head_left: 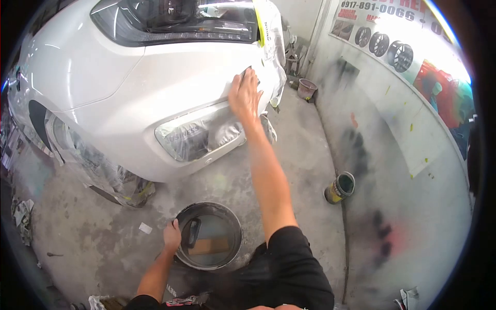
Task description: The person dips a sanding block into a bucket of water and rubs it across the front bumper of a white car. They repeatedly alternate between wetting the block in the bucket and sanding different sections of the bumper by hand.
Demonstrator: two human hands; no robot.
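Note:
A white car bumper [196, 67] fills the upper left, below a dark headlight [175, 23]. My right hand [246, 95] presses a small dark pad [248, 75] against the bumper, its fingers closed over it. Below, my left hand [172, 235] grips the left rim of a round dark basin [238, 222]. Inside the basin are water, a black object [194, 232] and a brown flat piece [208, 246]. Plastic and paper cover the recessed opening [199, 135] in the bumper.
An open can [340, 188] stands by the right wall [403, 206]. A small bucket [306, 89] sits farther back near the wall. Masking film [274, 51] hangs at the car's corner. A white scrap [145, 228] lies on the concrete floor [294, 144].

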